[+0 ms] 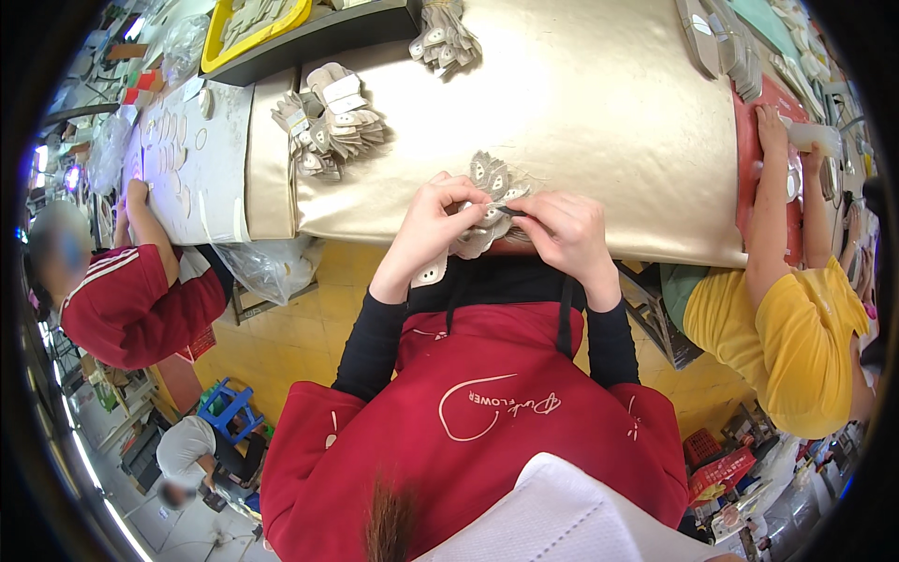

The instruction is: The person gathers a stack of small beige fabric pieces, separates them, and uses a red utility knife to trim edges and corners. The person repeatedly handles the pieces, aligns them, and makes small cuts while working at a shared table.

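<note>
My left hand point(436, 222) is closed in a pinch on a small beige cut piece point(489, 216) close to the table's front edge. Just below that hand's wrist, a pale piece with dark holes point(431, 273) shows; the palm hides whether it is gripped too. Fingertips of my right hand point(571, 234) close around a small dark, slim object point(511, 211), its tip against the piece; its kind is too small to make out. Beneath and beyond both hands lies a loose pile of grey-beige pieces point(489, 173) with holes like eyes.
The table has a shiny gold cover point(599, 112). Bundled pieces point(337, 117) lie to the left, another bundle point(445, 39) at the far side. A yellow tray point(251, 37) stands far left. People in red point(140, 300) and yellow point(773, 347) work on either side.
</note>
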`<state>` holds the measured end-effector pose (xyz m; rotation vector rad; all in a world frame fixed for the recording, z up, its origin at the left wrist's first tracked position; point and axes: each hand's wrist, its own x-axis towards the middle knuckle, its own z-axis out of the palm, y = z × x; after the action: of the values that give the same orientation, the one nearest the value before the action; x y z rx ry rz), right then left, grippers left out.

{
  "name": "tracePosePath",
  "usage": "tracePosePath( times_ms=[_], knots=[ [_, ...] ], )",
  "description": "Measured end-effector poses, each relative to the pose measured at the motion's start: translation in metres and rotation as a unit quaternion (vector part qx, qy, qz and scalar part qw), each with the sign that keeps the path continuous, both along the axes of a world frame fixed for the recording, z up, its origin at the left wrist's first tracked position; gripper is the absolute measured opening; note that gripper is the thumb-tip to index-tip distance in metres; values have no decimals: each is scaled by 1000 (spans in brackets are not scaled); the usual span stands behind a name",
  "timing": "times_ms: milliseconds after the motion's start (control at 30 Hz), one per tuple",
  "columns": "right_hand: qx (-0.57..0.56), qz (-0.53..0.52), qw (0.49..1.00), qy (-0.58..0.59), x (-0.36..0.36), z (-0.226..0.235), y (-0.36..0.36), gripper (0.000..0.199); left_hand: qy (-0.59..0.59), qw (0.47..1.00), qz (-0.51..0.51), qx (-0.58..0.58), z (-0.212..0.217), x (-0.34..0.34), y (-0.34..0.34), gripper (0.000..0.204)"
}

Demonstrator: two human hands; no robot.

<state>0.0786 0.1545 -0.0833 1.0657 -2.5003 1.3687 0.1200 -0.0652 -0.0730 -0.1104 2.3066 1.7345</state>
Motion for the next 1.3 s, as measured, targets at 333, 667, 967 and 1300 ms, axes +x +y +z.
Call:
tracePosePath(
  times_ms=[333,667,967,1300],
  knots=[
    [-96,-146,980,-100,-12,-2,3,19,47,999,-8,27,-4,3,-5,18],
    [48,-62,994,-74,-14,3,-4,23,52,995,-1,-87,16,4,2,32],
    [-1,-61,993,-97,-8,5,-6,24,50,993,58,-92,6,-1,18,16],
    [27,-77,996,39,2,0,-14,31,-16,998,54,-25,0,1,13,13]
  ],
)
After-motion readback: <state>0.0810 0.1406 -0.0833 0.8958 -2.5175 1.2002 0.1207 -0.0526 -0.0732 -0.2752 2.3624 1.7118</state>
